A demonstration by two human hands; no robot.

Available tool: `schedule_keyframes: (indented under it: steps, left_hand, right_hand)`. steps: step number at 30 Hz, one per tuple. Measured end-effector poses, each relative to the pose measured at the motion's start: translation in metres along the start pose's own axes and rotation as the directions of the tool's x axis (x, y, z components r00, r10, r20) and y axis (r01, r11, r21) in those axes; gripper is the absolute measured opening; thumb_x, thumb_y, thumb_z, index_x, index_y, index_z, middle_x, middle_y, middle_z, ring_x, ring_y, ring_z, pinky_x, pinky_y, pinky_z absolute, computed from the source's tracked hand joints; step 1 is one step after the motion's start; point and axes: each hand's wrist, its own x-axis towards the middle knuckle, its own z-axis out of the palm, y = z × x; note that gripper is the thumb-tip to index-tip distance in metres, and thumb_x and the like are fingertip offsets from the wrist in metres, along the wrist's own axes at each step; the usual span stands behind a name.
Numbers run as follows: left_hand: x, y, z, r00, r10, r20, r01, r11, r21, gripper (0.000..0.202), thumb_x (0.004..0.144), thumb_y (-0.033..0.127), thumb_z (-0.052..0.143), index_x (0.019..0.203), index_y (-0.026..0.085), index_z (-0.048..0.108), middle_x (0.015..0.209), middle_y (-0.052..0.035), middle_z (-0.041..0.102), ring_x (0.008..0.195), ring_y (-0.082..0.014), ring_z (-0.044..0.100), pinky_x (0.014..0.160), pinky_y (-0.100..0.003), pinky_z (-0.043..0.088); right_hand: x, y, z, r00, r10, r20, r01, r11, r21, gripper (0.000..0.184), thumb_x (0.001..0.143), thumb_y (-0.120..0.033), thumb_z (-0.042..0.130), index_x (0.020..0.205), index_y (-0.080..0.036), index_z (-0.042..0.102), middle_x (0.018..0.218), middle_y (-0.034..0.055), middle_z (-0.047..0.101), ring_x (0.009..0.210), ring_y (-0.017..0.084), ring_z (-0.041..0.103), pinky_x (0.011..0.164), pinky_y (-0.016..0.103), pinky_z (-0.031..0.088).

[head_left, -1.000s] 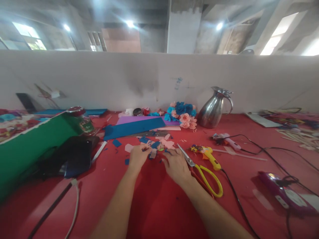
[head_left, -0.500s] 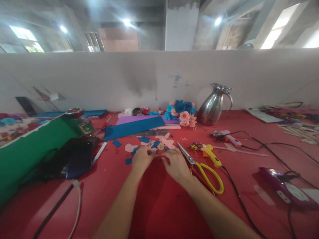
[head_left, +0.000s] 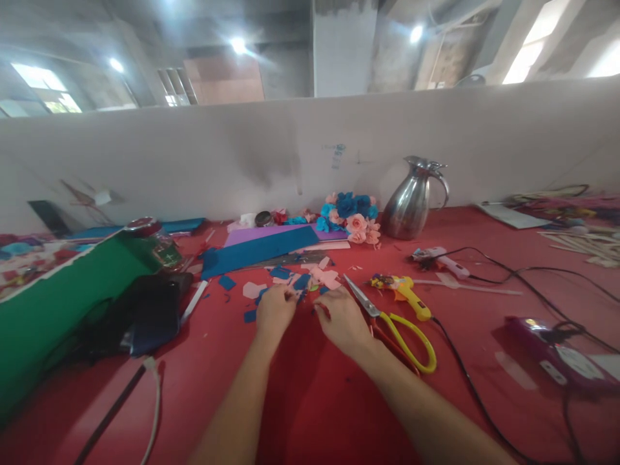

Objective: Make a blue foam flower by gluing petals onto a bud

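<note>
My left hand (head_left: 274, 311) rests on the red table (head_left: 310, 400) with its fingers curled in a pinch at small blue and pink paper scraps (head_left: 300, 280). My right hand (head_left: 341, 318) lies just to the right of it, fingers bent and closed on a small red bit whose shape I cannot make out. Yellow-handled scissors (head_left: 393, 320) lie right beside my right hand, blades pointing away from me.
A yellow glue gun (head_left: 405, 293) and a white glue gun (head_left: 438, 258) with black cords lie to the right. A steel jug (head_left: 413, 201), paper flowers (head_left: 349, 216), blue and purple sheets (head_left: 264, 246), a green roll (head_left: 58, 292), a dark pouch (head_left: 145, 310) and a purple device (head_left: 557, 355) surround the hands.
Both hands drew a little closer together over the scraps, and the grey strip seen between them earlier is gone from sight. The camera tilted slightly.
</note>
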Motion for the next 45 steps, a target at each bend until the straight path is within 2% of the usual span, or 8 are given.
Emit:
schedule_keyframes:
  steps: [5,9,14,20,26,33,39,45]
  left_hand:
    - [0.004,0.003,-0.006,0.988,-0.106,0.113,0.155,0.714,-0.683,0.023,0.062,0.034,0.071,0.056,0.015,0.059,0.048,0.0019,0.052,0.044,-0.0086,0.042,0.048,-0.022,0.030]
    - [0.002,0.007,-0.009,0.935,-0.071,0.348,0.344,0.427,-0.836,0.035,0.049,0.035,0.081,0.058,0.015,0.054,0.038,0.0113,0.032,0.033,-0.0009,0.018,0.039,-0.019,0.011]
    - [-0.004,0.014,-0.010,0.853,0.131,0.505,0.393,0.477,-0.787,0.037,0.055,0.037,0.082,0.068,0.014,0.055,0.048,0.0080,0.047,0.033,0.0011,0.022,0.037,-0.018,0.014]
    - [-0.007,0.017,-0.014,0.862,0.133,0.489,0.361,0.517,-0.777,0.040,0.056,0.040,0.082,0.069,0.014,0.055,0.050,0.0090,0.045,0.035,0.0014,0.024,0.037,-0.016,0.024]
    - [-0.007,0.018,-0.019,0.887,0.140,0.440,0.341,0.443,-0.829,0.037,0.056,0.039,0.082,0.066,0.015,0.056,0.050,0.0100,0.043,0.036,-0.0001,0.023,0.045,-0.021,0.044]
    - [-0.008,0.017,-0.012,0.877,0.107,0.469,0.370,0.474,-0.799,0.035,0.061,0.042,0.079,0.068,0.014,0.058,0.048,0.0092,0.044,0.036,-0.0005,0.024,0.055,-0.026,0.053]
    - [-0.013,0.024,-0.013,0.888,0.155,0.433,0.288,0.546,-0.787,0.040,0.064,0.040,0.077,0.093,0.015,0.065,0.079,-0.0029,0.063,0.064,-0.0119,0.058,0.057,-0.025,0.051]
    - [-0.012,0.024,-0.011,0.904,0.131,0.407,0.259,0.589,-0.766,0.029,0.063,0.035,0.076,0.079,0.014,0.065,0.079,-0.0032,0.062,0.064,-0.0128,0.058,0.056,-0.025,0.050]
  right_hand:
    - [0.003,0.003,0.006,0.984,0.161,0.074,-0.177,0.908,0.379,0.018,0.081,-0.013,0.054,0.088,-0.020,0.070,0.090,0.0046,0.072,0.087,0.021,0.062,0.081,0.032,0.046]
    - [0.007,0.003,0.009,0.918,0.334,0.214,-0.373,0.546,0.750,0.023,0.078,-0.021,0.059,0.100,-0.019,0.064,0.093,0.0038,0.069,0.082,0.018,0.064,0.073,0.029,0.048]
    - [0.010,-0.001,0.001,0.919,0.325,0.222,-0.299,0.210,0.931,0.053,0.065,-0.031,0.073,0.114,-0.024,0.055,0.091,0.0003,0.067,0.076,0.016,0.062,0.067,0.028,0.048]
    - [0.013,0.001,-0.003,0.915,0.401,0.039,-0.182,0.326,0.928,0.017,0.063,-0.032,0.072,0.068,-0.018,0.065,0.071,0.0019,0.066,0.069,0.016,0.058,0.070,0.030,0.046]
    - [0.015,0.005,-0.007,0.831,0.553,-0.052,-0.137,0.295,0.945,0.024,0.064,-0.039,0.070,0.075,-0.019,0.065,0.071,0.0000,0.063,0.067,0.015,0.053,0.064,0.027,0.042]
    - [0.012,-0.002,-0.004,0.908,0.372,0.191,-0.288,0.223,0.931,0.030,0.062,-0.044,0.073,0.073,-0.017,0.065,0.073,0.0017,0.065,0.068,0.015,0.055,0.065,0.027,0.041]
    - [0.012,0.000,-0.004,0.894,0.404,0.192,-0.306,0.239,0.922,0.025,0.058,-0.036,0.075,0.071,-0.017,0.066,0.063,-0.0002,0.064,0.055,0.012,0.051,0.054,0.024,0.038]
    - [0.012,-0.001,-0.003,0.886,0.455,0.091,-0.236,0.274,0.932,0.023,0.063,-0.037,0.071,0.071,-0.017,0.062,0.063,-0.0013,0.062,0.053,0.010,0.049,0.051,0.023,0.038]
